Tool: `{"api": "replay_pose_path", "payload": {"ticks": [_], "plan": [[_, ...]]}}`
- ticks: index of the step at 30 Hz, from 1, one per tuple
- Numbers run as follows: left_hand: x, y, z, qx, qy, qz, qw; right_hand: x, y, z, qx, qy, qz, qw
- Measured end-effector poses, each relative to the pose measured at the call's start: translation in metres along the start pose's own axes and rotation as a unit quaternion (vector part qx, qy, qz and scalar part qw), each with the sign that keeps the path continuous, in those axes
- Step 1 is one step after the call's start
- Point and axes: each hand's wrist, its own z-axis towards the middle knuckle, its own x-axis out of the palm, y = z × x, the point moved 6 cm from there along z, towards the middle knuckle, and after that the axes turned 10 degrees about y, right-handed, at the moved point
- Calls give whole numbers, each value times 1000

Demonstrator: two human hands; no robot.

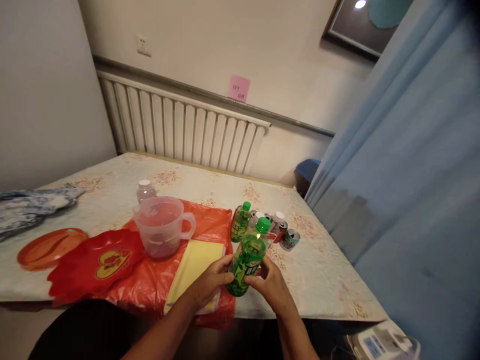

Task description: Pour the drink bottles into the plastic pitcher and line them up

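A green plastic drink bottle [249, 257] with a green cap is held upright, slightly tilted, near the front edge of the bed or table. My left hand [215, 280] grips its left side, thumb across the lower part. From the right, my right hand [270, 285] wraps round the same bottle. Just behind it stands a second green bottle [240, 223], beside several cans and white-capped bottles. A folded yellow cloth [195, 267] lies left of the held bottle, on a red plastic bag [210, 220]. On that bag sits a clear plastic measuring jug [159, 227], its handle pointing right.
A red scalloped tray [80, 265] and an orange plate [41, 247] are at the left. Behind the jug is a clear bottle with a white lid [145, 190]. A radiator [183, 127] lines the wall; a blue curtain [397, 175] hangs at the right.
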Motion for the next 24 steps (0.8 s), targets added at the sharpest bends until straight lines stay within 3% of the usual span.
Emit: {"api": "replay_pose_path", "payload": {"ticks": [7, 11, 13, 16, 21, 24], "plan": [[-11, 12, 1, -27, -8, 56, 998, 3, -9, -1, 12, -60, -69, 996], [-37, 17, -5, -86, -107, 182, 974, -13, -22, -4, 28, -105, -78, 991], [-59, 14, -14, -104, -194, 281, 934, -31, -32, -7, 40, -141, -82, 986], [-91, 1, -37, -99, -297, 437, 843, -64, -52, -11, 55, -191, -96, 975], [-121, -11, -77, -56, -292, 649, 700, -117, -88, -15, 75, -290, -150, 942], [-132, -7, -91, -58, -275, 719, 636, -137, -105, -11, 72, -327, -155, 929]]}}
